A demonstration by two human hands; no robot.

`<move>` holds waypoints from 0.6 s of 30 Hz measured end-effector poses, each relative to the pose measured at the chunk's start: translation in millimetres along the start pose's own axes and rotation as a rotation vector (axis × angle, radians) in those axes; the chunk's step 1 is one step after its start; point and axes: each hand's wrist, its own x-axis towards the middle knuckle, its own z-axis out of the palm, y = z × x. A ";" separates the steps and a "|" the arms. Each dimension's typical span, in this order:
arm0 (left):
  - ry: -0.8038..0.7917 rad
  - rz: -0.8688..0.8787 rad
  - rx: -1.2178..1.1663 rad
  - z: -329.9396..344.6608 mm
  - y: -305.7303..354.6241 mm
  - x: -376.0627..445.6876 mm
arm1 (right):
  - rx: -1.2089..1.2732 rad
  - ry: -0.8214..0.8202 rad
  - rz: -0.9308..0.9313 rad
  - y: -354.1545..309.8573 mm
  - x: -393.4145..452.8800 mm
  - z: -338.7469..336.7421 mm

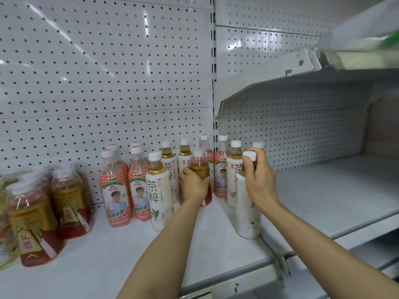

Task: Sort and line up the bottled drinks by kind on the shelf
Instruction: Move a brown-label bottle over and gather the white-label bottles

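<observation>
Fingers of the left hand point(192, 186) curl round a red-and-gold labelled plastic bottle point(201, 169) standing mid-shelf among the far bottles. Right hand point(259, 178) fingers pinch the neck of a tall white-labelled tea bottle point(247, 214) with a white cap, upright near the front lip of the white metal shelf point(216, 244). Bare shelf lies to the right and near.
</observation>
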 end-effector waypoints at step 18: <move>0.069 0.107 -0.215 -19.3 -24.2 -46.2 | 0.181 -0.084 0.191 15.6 -60.4 4.5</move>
